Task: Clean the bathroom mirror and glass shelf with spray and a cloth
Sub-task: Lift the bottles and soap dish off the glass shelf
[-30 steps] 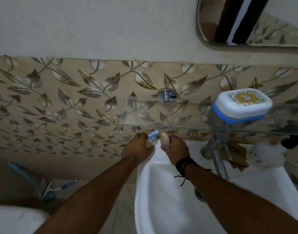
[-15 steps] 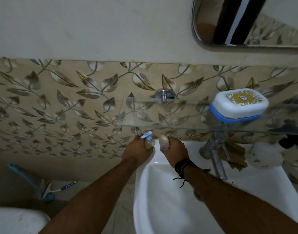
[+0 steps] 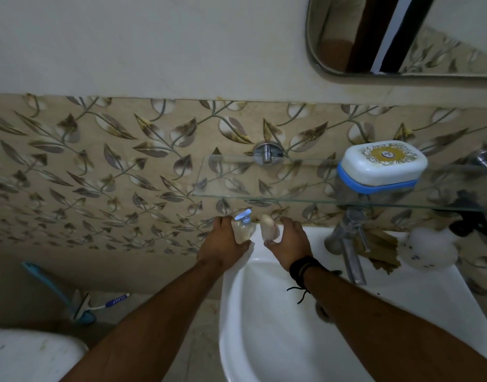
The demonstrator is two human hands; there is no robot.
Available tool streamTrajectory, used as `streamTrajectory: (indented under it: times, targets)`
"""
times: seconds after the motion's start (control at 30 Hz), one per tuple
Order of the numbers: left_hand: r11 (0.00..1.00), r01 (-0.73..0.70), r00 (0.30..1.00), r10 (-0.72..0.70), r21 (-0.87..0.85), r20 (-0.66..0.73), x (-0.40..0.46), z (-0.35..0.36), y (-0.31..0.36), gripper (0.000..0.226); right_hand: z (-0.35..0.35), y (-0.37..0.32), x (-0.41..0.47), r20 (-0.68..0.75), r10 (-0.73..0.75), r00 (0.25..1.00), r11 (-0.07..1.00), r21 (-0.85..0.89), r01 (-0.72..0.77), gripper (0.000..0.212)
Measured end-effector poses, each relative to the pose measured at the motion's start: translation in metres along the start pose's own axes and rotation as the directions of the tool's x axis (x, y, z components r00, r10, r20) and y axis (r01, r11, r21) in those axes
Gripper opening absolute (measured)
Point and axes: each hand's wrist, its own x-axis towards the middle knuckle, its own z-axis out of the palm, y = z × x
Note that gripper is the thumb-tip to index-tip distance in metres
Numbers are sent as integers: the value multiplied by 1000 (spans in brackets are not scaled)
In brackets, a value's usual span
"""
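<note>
The glass shelf (image 3: pixel 236 179) juts from the leaf-patterned tile wall, with the mirror (image 3: pixel 402 37) above it at top right. Just below the shelf's left end, at the sink's back left corner, my left hand (image 3: pixel 223 244) curls around a small pump bottle (image 3: pixel 243 227) with a pale blue nozzle. Beside it, my right hand (image 3: pixel 289 244) cups a pale soap bar (image 3: pixel 268 227) that stands on end, with the fingers behind it and the thumb below. No cloth is visible.
A white and blue soap case (image 3: pixel 383 164) sits on the shelf. A chrome tap (image 3: pixel 349 244) rises behind the white sink (image 3: pixel 264 340). A white round object (image 3: pixel 427 249) and a black one (image 3: pixel 471 219) show under the shelf's right part. A blue brush (image 3: pixel 79 304) lies on the floor.
Both hands have loosened and spread a little, so the pump bottle and the soap bar show more. The view has shifted slightly; the hands stay at the sink's back corner.
</note>
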Motion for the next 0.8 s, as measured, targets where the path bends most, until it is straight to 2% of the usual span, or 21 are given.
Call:
streamTrajectory:
  times: [0.07, 0.13, 0.23, 0.33, 0.43, 0.5, 0.6, 0.67, 0.73, 0.8]
  targets:
    - [1000, 15, 999, -14, 20, -43, -16, -5, -1, 67, -8, 2, -12, -30, 4, 1000, 1000, -13, -4, 67]
    - [998, 16, 996, -10, 59, -86, -37, -12, -2, 60, -19, 4, -28, -63, -12, 998, 999, -38, 9, 61]
    - [979, -32, 999, 39, 200, -28, -67, -25, 7, 50, -40, 6, -53, -89, -60, 994, 997, -50, 55, 45]
    - [940, -173, 985, 171, 295, 30, -93, -46, 45, 38, -67, 4, -76, -128, -102, 986, 995, -14, 101, 34]
    - [885, -346, 927, 373, 311, -30, -119, -66, 105, 31, -101, 3, -100, -193, -152, 969, 986, 45, 163, 20]
    - [855, -426, 882, 466, 296, -75, -127, -78, 143, 30, -121, -2, -108, -240, -186, 953, 974, 81, 211, 9]
    - [783, -534, 796, 593, 317, -123, -128, -91, 195, 32, -159, -8, -118, -303, -204, 931, 965, 98, 243, 12]
    - [743, -571, 753, 643, 349, -139, -119, -98, 222, 38, -182, -11, -116, -341, -187, 921, 963, 119, 240, 5]
    - [741, -553, 759, 636, 380, -136, -105, -103, 246, 47, -203, -11, -110, -374, -145, 916, 966, 148, 214, 9]
    - [772, -510, 803, 585, 380, -113, -86, -104, 267, 65, -221, -8, -102, -381, -85, 921, 969, 185, 166, 15]
